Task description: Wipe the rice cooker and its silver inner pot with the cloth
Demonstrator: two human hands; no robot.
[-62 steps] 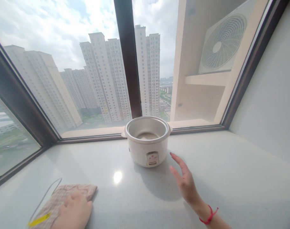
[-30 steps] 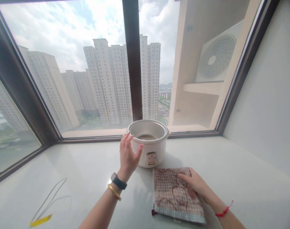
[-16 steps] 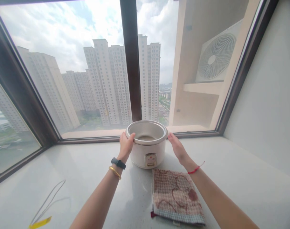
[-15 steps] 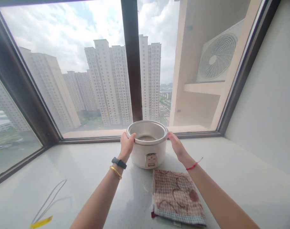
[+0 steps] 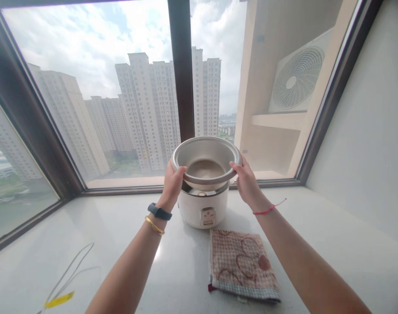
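Held up by its rim is the metal inner pot (image 5: 206, 150) of a rice cooker, its inside facing me and its base just above the cooker's opening. My left hand (image 5: 173, 179) grips the left side of the rim, thumb over the edge. On the opposite side my right hand (image 5: 247, 179) pinches the rim the same way. Below stands the white rice cooker body (image 5: 192, 209), with a small control panel (image 5: 207, 217) on its front. A folded checked towel (image 5: 243, 266) lies on the white surface in front of it.
A grey cord with a yellow tag (image 5: 60, 299) lies at the lower left of the white sill (image 5: 127, 218). Dark window frames (image 5: 182, 87) rise behind the cooker. A pale wall (image 5: 365, 161) bounds the right side.
Both hands have raised the inner pot out of the cooker body and tilted it slightly toward me. The gap between pot and body now shows. The cooker body and towel have stayed put.
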